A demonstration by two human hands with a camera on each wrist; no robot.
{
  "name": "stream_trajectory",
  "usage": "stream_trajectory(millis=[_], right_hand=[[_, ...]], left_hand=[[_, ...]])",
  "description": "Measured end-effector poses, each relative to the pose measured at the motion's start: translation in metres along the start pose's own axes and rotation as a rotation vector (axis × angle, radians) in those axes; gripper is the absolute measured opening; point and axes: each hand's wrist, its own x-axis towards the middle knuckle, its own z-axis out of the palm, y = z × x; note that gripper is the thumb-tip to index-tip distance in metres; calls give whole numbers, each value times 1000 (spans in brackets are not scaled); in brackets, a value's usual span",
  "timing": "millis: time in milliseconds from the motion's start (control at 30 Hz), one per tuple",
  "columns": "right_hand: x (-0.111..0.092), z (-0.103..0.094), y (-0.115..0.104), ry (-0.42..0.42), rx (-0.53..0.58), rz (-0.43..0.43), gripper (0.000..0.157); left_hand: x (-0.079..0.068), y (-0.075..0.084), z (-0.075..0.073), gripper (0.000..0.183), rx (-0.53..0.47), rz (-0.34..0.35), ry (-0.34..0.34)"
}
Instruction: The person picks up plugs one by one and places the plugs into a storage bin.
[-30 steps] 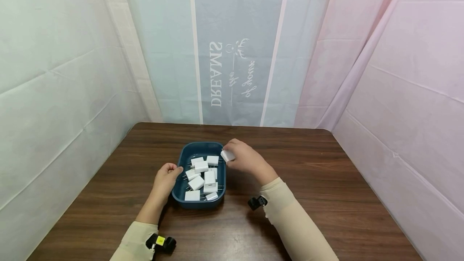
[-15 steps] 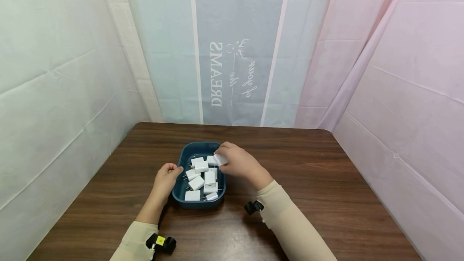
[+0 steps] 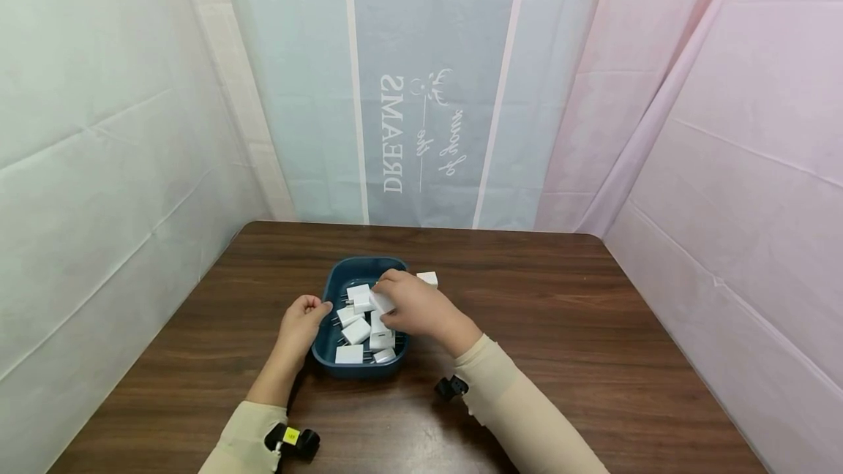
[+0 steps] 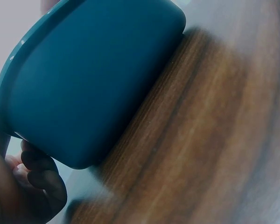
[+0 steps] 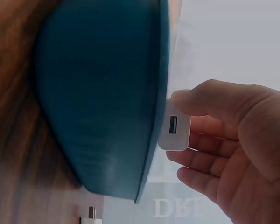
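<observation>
A dark blue plastic bin [image 3: 361, 370] on the table holds several white USB wall chargers [image 3: 356, 331] with metal prongs, lying at mixed angles. My left hand [image 3: 303, 324] holds the bin's left rim, thumb over the edge. In the left wrist view its fingers [image 4: 44, 179] are curled below the rim, against the bin's outer wall [image 4: 91, 84]. Over the bin's right half, my right hand [image 3: 418, 306] pinches one white charger [image 3: 382, 303]. The right wrist view shows the USB port on this charger [image 5: 175, 128] between thumb and fingers, partly behind the rim.
Another white charger [image 3: 427, 279] lies on the brown wooden table [image 3: 560, 328], just right of the bin and partly behind my right hand. Pale cloth walls [image 3: 737, 167] stand left and right, and a printed curtain [image 3: 435, 35] hangs behind the table.
My right hand has carried its charger left and slightly toward me, from the bin's right rim to over the pile. The charger on the table has come into view. My left hand stays put.
</observation>
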Motion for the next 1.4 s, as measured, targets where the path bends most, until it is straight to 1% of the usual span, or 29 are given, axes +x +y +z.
stream_trajectory(millis=[133,367,600,733,867,1100,1267,1400], right_hand=[[0,4,-6,-7,-34,-42,44],[3,9,-11,-11,-48,-79,44],[0,11,-12,-19,-35,-67,44],[4,13,-16,-21,-35,-75,45],[8,14,-23,-43,-37,-82,47],[16,24,-33,-75,-104,-109,48],[22,30,-42,-97,-143,-98,48],[25,34,-48,-117,-146,-89,46]], left_hand=[[0,1,0,21,-3,-5,-5],[0,1,0,22,-1,-14,-5],[0,2,3,22,9,-15,-20],[1,1,2,22,11,-14,-17],[-1,2,1,22,14,-15,-7],[-3,4,2,22,23,-15,-14],[-3,3,1,22,14,-15,-27],[-3,4,1,21,10,-17,-33]])
